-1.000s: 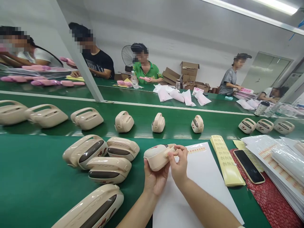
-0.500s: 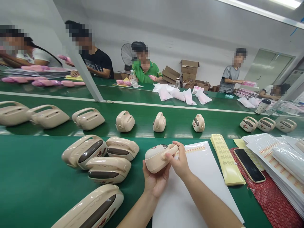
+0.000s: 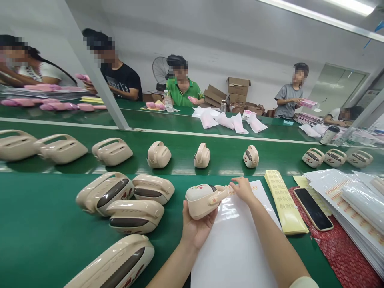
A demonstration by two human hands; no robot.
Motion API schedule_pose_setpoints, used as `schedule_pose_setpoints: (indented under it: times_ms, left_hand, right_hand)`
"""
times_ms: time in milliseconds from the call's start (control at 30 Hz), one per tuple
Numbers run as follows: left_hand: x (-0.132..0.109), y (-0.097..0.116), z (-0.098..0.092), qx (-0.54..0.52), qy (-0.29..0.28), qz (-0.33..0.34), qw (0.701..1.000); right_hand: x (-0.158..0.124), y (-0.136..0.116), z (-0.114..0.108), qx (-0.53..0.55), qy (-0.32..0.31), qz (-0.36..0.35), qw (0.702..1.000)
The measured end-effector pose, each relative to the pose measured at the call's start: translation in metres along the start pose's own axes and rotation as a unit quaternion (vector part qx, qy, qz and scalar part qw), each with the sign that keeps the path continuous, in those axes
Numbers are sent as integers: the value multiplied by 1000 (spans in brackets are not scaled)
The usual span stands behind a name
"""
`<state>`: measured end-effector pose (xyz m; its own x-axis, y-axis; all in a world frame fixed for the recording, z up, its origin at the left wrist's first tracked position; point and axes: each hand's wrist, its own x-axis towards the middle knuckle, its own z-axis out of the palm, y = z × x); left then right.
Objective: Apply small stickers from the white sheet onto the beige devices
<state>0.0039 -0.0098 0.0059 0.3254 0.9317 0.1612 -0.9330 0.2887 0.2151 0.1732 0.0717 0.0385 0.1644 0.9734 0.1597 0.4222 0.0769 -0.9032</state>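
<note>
My left hand (image 3: 198,228) cups a beige plastic device with a carry handle (image 3: 199,206) from below, above a white sheet (image 3: 237,240). The device has a pale top with red print, and a small orange mark (image 3: 214,201) shows at its handle joint. Its exact kind I cannot tell. My right hand (image 3: 243,189) is off the device, fingers stretched over the row of small orange stickers (image 3: 255,187) along the sheet's far edge. Left of my hands stand several like devices (image 3: 136,216) with dark windows.
More beige devices (image 3: 159,155) line the green conveyor (image 3: 225,156) ahead. To the right lie a yellow sticker strip (image 3: 285,204), a phone (image 3: 313,209) on red bubble wrap (image 3: 345,252), and stacked sticker sheets (image 3: 339,192). Co-workers sit or stand across the line, beyond a slanted metal post (image 3: 99,76).
My right hand has let go of the device's handle side and moved right to the sticker row, uncovering the orange mark. My left hand still holds the device, turned slightly.
</note>
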Motion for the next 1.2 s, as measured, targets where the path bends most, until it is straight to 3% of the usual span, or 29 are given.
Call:
schedule_pose_setpoints:
  times_ms: [133, 267, 333, 433, 567, 700, 933, 1200]
  left_hand:
    - [2, 2, 7, 122, 103, 55, 986]
    - [2, -3, 12, 343, 161, 134, 915]
    - [0, -6, 11, 432, 147, 164, 875]
    - [-1, -6, 7, 555, 75, 167, 812]
    - [-2, -4, 1, 643, 17, 150, 751]
    - [-2, -4, -5, 663, 12, 133, 737]
    - [-2, -6, -5, 619, 24, 147, 771]
    - [-1, -8, -8, 665, 16, 167, 727]
  right_hand:
    - [-1, 10, 3, 5, -20, 4, 1000]
    - [-6, 0, -9, 53, -44, 3, 998]
    - [-12, -14, -20, 104, -75, -10, 992]
    - [-28, -38, -28, 185, -145, -43, 971]
    - [-47, -56, -24, 160, -179, -64, 969]
    - [-51, -54, -20, 106, -188, -79, 973]
    - [-51, -47, -19, 113, -174, -105, 973]
    - [-56, -46, -17, 118, -158, -125, 972]
